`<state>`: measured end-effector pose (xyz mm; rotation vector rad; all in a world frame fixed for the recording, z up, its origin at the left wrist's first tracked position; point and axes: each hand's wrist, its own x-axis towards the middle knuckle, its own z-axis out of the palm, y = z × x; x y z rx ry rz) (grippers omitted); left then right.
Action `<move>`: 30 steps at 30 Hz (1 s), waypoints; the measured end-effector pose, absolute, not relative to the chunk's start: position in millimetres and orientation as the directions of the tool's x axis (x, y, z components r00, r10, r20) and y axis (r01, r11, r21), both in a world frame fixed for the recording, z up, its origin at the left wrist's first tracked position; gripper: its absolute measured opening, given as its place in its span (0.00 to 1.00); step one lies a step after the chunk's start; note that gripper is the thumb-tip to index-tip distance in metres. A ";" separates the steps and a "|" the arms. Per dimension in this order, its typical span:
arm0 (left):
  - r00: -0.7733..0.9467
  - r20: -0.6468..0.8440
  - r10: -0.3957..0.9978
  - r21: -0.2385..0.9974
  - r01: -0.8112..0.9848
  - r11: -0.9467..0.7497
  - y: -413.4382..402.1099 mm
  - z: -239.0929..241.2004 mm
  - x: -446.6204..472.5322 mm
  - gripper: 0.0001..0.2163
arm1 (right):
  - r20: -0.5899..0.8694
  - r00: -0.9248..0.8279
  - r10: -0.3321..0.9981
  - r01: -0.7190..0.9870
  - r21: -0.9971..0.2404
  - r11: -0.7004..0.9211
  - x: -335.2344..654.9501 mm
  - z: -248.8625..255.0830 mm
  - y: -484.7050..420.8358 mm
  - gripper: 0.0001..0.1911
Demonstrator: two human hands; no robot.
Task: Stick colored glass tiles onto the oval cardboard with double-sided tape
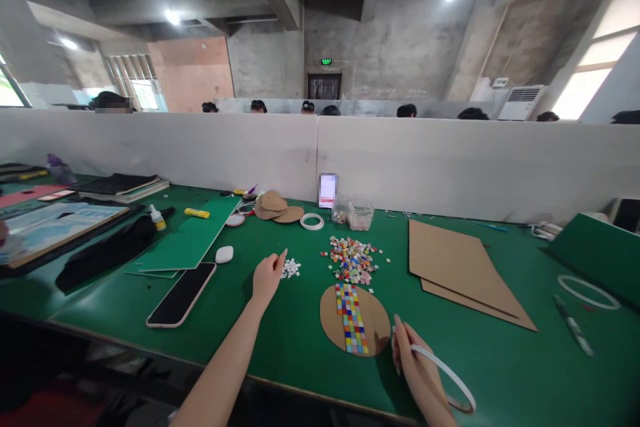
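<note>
My left hand (267, 278) is beside a small pile of white scraps (291, 269), its fingers curled together; whatever they may hold is hidden. At the right edge of a round cardboard disc (330, 320), my right hand (413, 347) has its fingers closed on a thin white roll of tape (453, 377), which hangs out toward the lower right. A band of colourful square mosaic tiles (353, 320) runs down the middle of the disc, with bare cardboard on both sides. Just beyond the disc lies a loose heap of mixed mosaic tiles (353, 259).
Brown cardboard sheets (455, 267) lie to the right, near a pen (573, 325). A phone (183, 297), a white case (225, 254) and green boards (195, 240) lie left. Behind are another tape roll (312, 221), clear boxes (361, 216), an upright phone (327, 190) and a partition (150, 147).
</note>
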<state>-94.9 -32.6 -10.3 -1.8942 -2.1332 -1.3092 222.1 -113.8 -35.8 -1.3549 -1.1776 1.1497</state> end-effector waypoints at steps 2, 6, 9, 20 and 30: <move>-0.257 0.505 0.824 0.566 0.819 -0.092 -33.0 -9.7 -93.6 0.19 | -0.039 0.083 0.996 0.093 -0.995 -0.046 221.7 -34.7 -115.0 0.22; -0.217 0.498 0.840 0.570 0.812 -0.128 -32.4 -9.6 -91.2 0.16 | -0.070 0.088 0.994 0.091 -0.993 -0.078 221.2 -32.7 -116.0 0.23; -0.218 0.492 0.843 0.575 0.809 -0.126 -32.6 -9.4 -91.0 0.15 | -0.079 0.089 0.993 0.082 -0.993 -0.086 220.6 -30.9 -116.2 0.23; -0.190 0.479 0.857 0.568 0.811 -0.138 -37.0 -9.1 -86.4 0.18 | -0.029 0.082 0.996 0.139 -0.989 -0.040 220.1 -26.9 -115.6 0.23; -0.267 0.497 0.826 0.595 0.797 -0.100 -32.2 -13.7 -93.8 0.10 | -0.019 0.078 0.997 0.192 -0.981 -0.033 220.8 -31.7 -115.5 0.23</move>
